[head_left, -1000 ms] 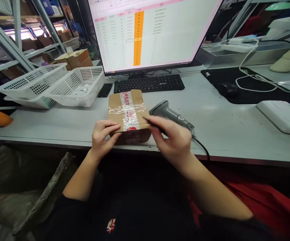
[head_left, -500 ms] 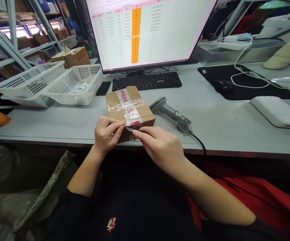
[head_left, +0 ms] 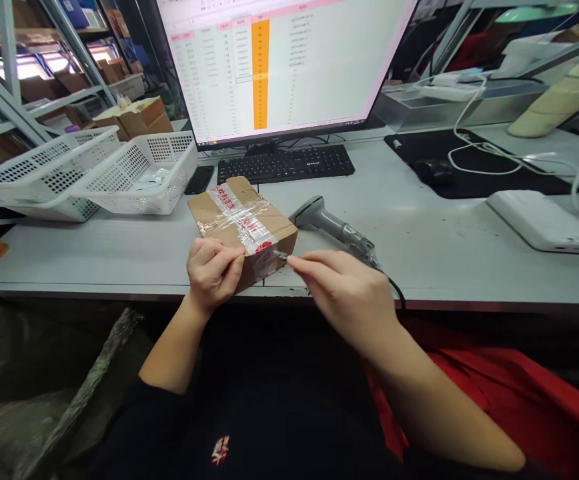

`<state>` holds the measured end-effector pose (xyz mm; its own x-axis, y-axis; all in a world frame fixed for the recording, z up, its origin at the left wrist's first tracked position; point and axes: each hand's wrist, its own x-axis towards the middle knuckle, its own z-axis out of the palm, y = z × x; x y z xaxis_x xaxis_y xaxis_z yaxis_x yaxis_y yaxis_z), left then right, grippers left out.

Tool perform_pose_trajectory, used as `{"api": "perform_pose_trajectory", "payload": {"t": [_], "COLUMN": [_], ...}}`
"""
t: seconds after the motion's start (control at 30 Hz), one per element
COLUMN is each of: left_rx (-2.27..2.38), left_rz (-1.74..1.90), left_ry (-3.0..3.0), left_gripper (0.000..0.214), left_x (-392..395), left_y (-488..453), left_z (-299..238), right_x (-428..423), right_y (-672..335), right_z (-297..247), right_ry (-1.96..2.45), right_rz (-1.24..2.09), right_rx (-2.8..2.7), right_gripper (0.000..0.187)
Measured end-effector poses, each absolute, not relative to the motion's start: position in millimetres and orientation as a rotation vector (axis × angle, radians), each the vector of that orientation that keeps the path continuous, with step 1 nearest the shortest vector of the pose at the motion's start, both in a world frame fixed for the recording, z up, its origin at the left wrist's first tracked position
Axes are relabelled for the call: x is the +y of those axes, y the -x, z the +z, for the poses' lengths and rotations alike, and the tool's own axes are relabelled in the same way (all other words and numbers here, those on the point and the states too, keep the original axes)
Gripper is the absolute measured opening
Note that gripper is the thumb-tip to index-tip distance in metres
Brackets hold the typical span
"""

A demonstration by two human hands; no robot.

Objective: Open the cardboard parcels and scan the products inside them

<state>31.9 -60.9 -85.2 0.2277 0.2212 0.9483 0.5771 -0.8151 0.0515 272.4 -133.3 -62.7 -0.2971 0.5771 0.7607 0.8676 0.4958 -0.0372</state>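
Observation:
A small cardboard box (head_left: 229, 213), sealed with clear tape printed in red, lies turned at an angle near the front edge of the grey table (head_left: 119, 253). My left hand (head_left: 213, 273) is closed on the box's near left corner. My right hand (head_left: 349, 293) is pinched around a thin tool whose small tip (head_left: 280, 255) touches the box's near right edge at the tape. I cannot make out what the tool is. A grey handheld barcode scanner (head_left: 329, 227) lies on the table just behind my right hand.
Behind the box are a black keyboard (head_left: 284, 163), a large monitor (head_left: 279, 67) with a spreadsheet and a dark phone (head_left: 199, 180). Two white mesh baskets (head_left: 134, 177) stand at the left. At the right: a mouse (head_left: 432, 172) on a black mat, white cables, a white flat device (head_left: 544, 223).
My right hand came off the scanner side to the box's near edge, then slid right along it. The box has rotated, its near end swinging to the right.

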Motion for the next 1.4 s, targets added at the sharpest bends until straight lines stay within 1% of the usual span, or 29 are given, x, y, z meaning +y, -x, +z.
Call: {"api": "perform_pose_trajectory", "payload": {"t": [0.13,0.7,1.07,1.2,1.27,1.4], "left_rx": [-0.758,-0.740,-0.641,-0.643,-0.671,-0.723], "left_rz": [-1.606,-1.646,-1.584,-1.627,-1.645,-1.604], "left_ry": [2.166,2.155,2.186,2.167,2.171,2.251], "left_gripper": [0.008,0.011,0.010,0.010,0.009,0.008], "left_x": [-61.9,-60.9,-55.7,-58.7,-60.7,-62.2], "left_y": [-34.5,-32.0,-31.0,-28.8,-29.8,-34.8], "left_z": [-84.7,-90.9,-85.2,-87.3,-86.4,-80.1], "right_x": [-135.3,-126.4,-112.6,-111.7,-115.7,-126.4], "right_y": [-252.7,-242.6,-264.9,-285.6,-292.5,-286.9], "right_z": [-67.8,-72.8,-71.4,-69.9,-68.6,-69.9], "right_ry": [1.092,1.117,1.169,1.286,1.304,1.164], "right_rz": [-0.439,-0.438,-0.354,-0.408,-0.370,-0.243], "right_rx": [-2.057,-1.977,-1.922,-1.780,-1.772,-1.855], "right_gripper": [0.026,0.026,0.021,0.018,0.017,0.017]}}
